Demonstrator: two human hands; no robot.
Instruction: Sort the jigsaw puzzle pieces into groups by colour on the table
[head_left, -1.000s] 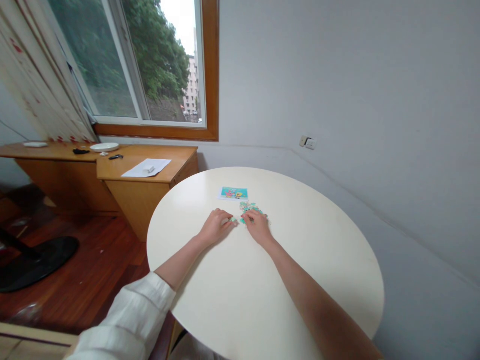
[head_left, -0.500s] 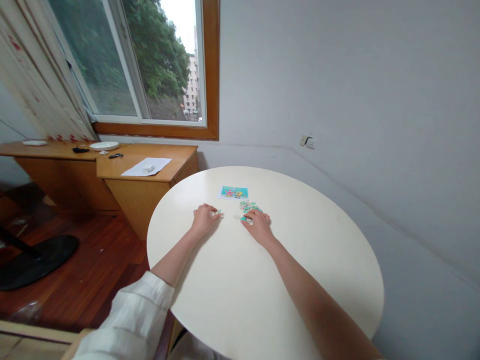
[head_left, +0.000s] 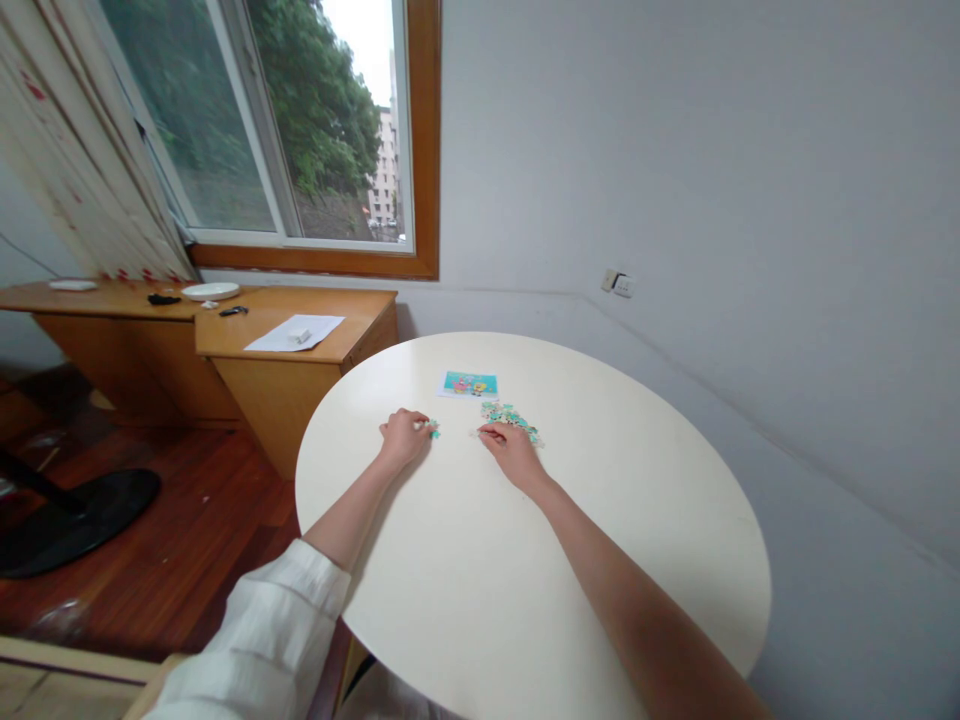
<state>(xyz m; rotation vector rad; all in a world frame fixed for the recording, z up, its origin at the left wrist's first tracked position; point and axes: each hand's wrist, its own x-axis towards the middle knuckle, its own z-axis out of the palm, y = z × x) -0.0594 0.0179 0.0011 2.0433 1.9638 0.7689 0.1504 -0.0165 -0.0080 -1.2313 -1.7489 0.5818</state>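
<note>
On a round white table point(head_left: 570, 560), a heap of small green and pale jigsaw puzzle pieces point(head_left: 504, 412) lies just beyond my right hand point(head_left: 516, 456). The thumb and fingers of that hand are pinched together around a pale puzzle piece point(head_left: 474, 433), mostly covered by the fingertips. To the left, my left hand point(head_left: 405, 438) rests low over the table with its fingers curled in. Green and white puzzle pieces point(head_left: 435, 430) show at its fingertips, partly hidden by the hand. Behind both hands lies a small picture card point(head_left: 470, 385) with cartoon figures on a turquoise ground.
A wooden desk point(head_left: 367, 310) stands behind the table's left side, bearing a sheet of paper point(head_left: 274, 338) with a small white block and a white plate point(head_left: 211, 291). Further left, a black round stand base point(head_left: 112, 510) is on the floor. A wall point(head_left: 787, 330) rises behind and right.
My left hand has shifted slightly left, and a green piece shows more at its fingertips. My right fingers have closed in and moved slightly left; the green piece beside them is no longer visible.
</note>
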